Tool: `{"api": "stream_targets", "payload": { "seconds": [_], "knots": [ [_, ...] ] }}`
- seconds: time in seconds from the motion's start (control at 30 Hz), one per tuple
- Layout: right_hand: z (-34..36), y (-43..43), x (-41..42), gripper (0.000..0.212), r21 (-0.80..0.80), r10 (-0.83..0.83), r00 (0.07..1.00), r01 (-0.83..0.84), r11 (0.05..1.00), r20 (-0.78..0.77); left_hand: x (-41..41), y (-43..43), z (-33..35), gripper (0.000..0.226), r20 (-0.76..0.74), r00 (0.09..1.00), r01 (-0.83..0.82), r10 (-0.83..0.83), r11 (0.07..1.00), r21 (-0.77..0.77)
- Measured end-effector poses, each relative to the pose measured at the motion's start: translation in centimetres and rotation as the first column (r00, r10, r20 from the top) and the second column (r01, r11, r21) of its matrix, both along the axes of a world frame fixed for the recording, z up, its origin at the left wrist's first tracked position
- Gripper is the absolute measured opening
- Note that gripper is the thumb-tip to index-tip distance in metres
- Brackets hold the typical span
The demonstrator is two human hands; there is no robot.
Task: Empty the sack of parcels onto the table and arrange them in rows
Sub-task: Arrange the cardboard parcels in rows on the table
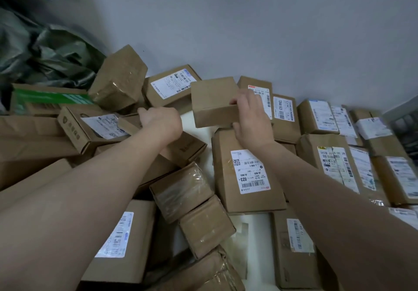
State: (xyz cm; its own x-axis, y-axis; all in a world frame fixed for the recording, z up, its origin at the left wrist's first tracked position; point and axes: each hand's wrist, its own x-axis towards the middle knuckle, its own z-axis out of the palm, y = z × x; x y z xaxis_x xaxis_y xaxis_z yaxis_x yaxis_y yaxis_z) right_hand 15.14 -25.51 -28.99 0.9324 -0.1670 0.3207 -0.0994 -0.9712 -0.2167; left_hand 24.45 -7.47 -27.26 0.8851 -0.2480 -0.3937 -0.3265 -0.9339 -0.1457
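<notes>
Parcels (117, 78) cover most of the white desk (251, 223), in a loose heap on our left and neater rows along the wall on our right. Our right hand (251, 114) holds a plain brown box (212, 101) raised above a gap, fingers (236, 101) curled over its right edge and thumb beneath. Our left hand (161, 121) reaches into the heap onto a small box (127, 124); its fingers are hidden, so we cannot tell whether it grips. The green sack (45, 51) lies crumpled at far left, seemingly emptied. We judge the arranging roughly midway. Next, the raised box needs setting squarely beside the labelled parcels (282, 112) in the back row.
</notes>
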Motion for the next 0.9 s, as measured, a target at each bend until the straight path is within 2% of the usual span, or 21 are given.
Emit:
{"api": "stream_targets", "payload": {
  "seconds": [0.07, 0.13, 0.17, 0.23, 0.27, 0.3, 0.33, 0.37, 0.4, 0.43, 0.5, 0.53, 0.63, 0.67, 0.7, 0.77, 0.87, 0.9],
  "knots": [
    [0.0, 0.2, 0.5, 0.057, -0.059, -0.027, 1.0, 0.027, 0.998, 0.012, 0.1, -0.6, -0.2, 0.032, 0.073, 0.997, -0.011, 0.021, 0.99, -0.141],
    [-0.4, 0.1, 1.1, 0.057, -0.075, -0.045, 0.999, 0.046, 0.996, 0.008, 0.3, -1.3, -0.7, 0.034, 0.077, 0.995, -0.04, 0.066, 0.952, -0.302],
    [-0.6, 0.0, 1.4, 0.054, -0.033, -0.059, 0.998, 0.059, 0.998, 0.013, 0.3, -1.7, -0.9, 0.035, 0.046, 0.994, -0.074, 0.1, 0.919, -0.387],
    [-0.9, -0.1, 2.1, 0.052, 0.213, -0.159, 0.985, 0.142, 0.967, 0.062, 0.4, -2.3, -1.0, 0.045, -0.022, 0.986, -0.152, 0.165, 0.835, -0.53],
    [-0.9, -0.3, 2.6, 0.054, 0.405, -0.26, 0.963, 0.212, 0.89, 0.068, 0.6, -2.4, -1.2, 0.051, -0.042, 0.981, -0.177, 0.187, 0.801, -0.572],
    [-1.0, -0.6, 3.1, 0.056, 0.617, -0.368, 0.93, 0.277, 0.736, 0.022, 0.8, -2.5, -1.5, 0.055, -0.051, 0.978, -0.191, 0.201, 0.78, -0.596],
    [-0.9, -0.7, 3.6, 0.057, 0.791, -0.435, 0.898, 0.308, 0.529, -0.058, 1.0, -2.5, -1.8, 0.056, -0.052, 0.976, -0.2, 0.213, 0.766, -0.612],
    [-1.1, -1.0, 3.9, 0.056, 0.894, -0.452, 0.88, 0.311, 0.321, -0.144, 1.3, -2.4, -2.2, 0.055, -0.054, 0.973, -0.209, 0.226, 0.751, -0.626],
    [-1.4, -1.3, 4.1, 0.053, 0.937, -0.436, 0.876, 0.306, 0.171, -0.206, 1.5, -2.3, -2.6, 0.053, -0.06, 0.97, -0.217, 0.235, 0.734, -0.644],
    [-1.6, -1.5, 4.2, 0.048, 0.948, -0.413, 0.876, 0.308, 0.08, -0.249, 1.7, -2.3, -2.9, 0.051, -0.074, 0.968, -0.227, 0.238, 0.715, -0.662],
    [-1.7, -1.6, 4.2, 0.042, 0.942, -0.397, 0.86, 0.333, -0.037, -0.319, 1.9, -2.5, -3.4, 0.046, -0.096, 0.966, -0.235, 0.239, 0.662, -0.712],
    [-1.7, -1.5, 4.2, 0.044, 0.933, -0.398, 0.846, 0.349, -0.094, -0.356, 2.0, -2.6, -3.5, 0.045, -0.122, 0.961, -0.252, 0.249, 0.597, -0.762],
    [-1.3, -1.7, 4.3, 0.05, 0.864, -0.385, 0.774, 0.46, -0.204, -0.503, 2.1, -3.2, -3.3, 0.046, -0.26, 0.94, -0.307, 0.223, 0.216, -0.927],
    [-1.1, -1.7, 4.3, 0.053, 0.832, -0.365, 0.748, 0.507, -0.224, -0.554, 2.0, -3.3, -3.1, 0.045, -0.245, 0.952, -0.273, 0.184, 0.141, -0.952],
    [-0.8, -1.7, 4.2, 0.056, 0.802, -0.339, 0.727, 0.546, -0.242, -0.597, 1.7, -3.3, -2.9, 0.047, -0.209, 0.968, -0.226, 0.139, 0.123, -0.966],
    [0.0, -1.6, 4.0, 0.058, 0.76, -0.293, 0.702, 0.578, -0.298, -0.649, 1.4, -3.2, -2.4, 0.064, -0.171, 0.984, -0.177, 0.057, 0.122, -0.977],
    [1.1, -1.7, 3.5, 0.046, 0.717, -0.25, 0.683, 0.58, -0.386, -0.687, 1.3, -3.2, -2.1, 0.087, -0.124, 0.99, -0.133, 0.067, 0.156, -0.979],
    [1.4, -1.8, 3.3, 0.042, 0.697, -0.228, 0.673, 0.592, -0.405, -0.704, 1.4, -3.1, -1.9, 0.091, -0.172, 0.982, -0.181, 0.084, 0.115, -0.977]
  ]
}}
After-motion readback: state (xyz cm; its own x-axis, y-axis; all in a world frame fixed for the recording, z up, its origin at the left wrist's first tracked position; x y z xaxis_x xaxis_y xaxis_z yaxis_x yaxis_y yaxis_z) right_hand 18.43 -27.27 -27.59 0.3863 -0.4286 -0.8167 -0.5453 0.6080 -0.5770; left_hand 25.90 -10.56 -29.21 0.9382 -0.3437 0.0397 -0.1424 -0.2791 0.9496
